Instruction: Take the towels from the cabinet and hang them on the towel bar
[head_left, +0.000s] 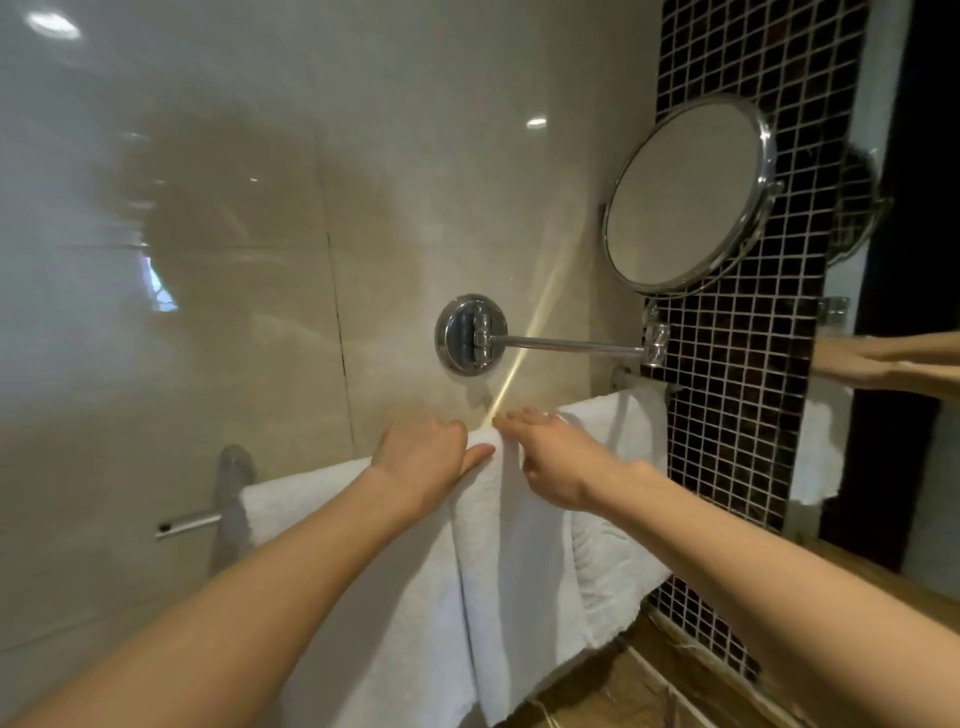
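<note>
White towels (498, 561) hang side by side over a chrome towel bar (189, 521) on the beige tiled wall. The bar's left end sticks out bare past the towels; the rest of it is covered. My left hand (423, 457) grips the top fold of the middle towel, fingers curled over the bar and thumb lying along the front. My right hand (553, 460) rests just to the right on the same towel's top, fingers fairly straight and spread. A third towel (618, 561) hangs further right.
A round chrome mirror (685, 195) on a swing arm (566, 343) juts from the wall mount (470, 332) above the bar. Dark mosaic tiles (737, 415) and a wall mirror reflecting my arm stand at the right. A wooden counter (623, 691) lies below.
</note>
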